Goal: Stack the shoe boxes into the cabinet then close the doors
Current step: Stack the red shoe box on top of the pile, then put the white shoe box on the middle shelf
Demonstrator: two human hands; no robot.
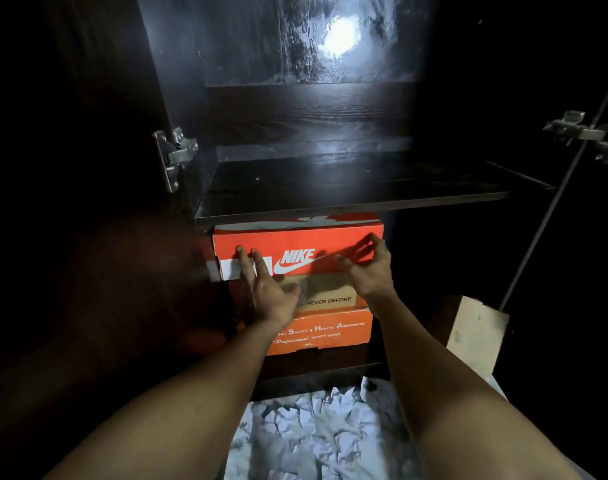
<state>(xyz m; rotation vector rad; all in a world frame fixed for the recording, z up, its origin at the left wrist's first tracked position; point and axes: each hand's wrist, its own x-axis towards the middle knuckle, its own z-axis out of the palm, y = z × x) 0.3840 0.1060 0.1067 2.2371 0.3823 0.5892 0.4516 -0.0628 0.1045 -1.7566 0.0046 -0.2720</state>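
Observation:
An orange Nike shoe box [316,242] sits on top of a stack in the dark cabinet's lower compartment, just under a shelf [347,199]. Below it is a brown box [330,292] with "never before" printed on it, then an orange safety-shoe box [330,336] at the bottom. My left hand [266,289] rests flat, fingers spread, against the Nike box's front left. My right hand [370,268] touches its front right corner with fingers apart. Neither hand grips the box.
Both cabinet doors stand open, with metal hinges at the left [174,155] and right [579,131]. The upper compartment above the shelf holds nothing. A pale cardboard piece [475,336] leans at the lower right. The marbled floor [316,438] lies below the cabinet.

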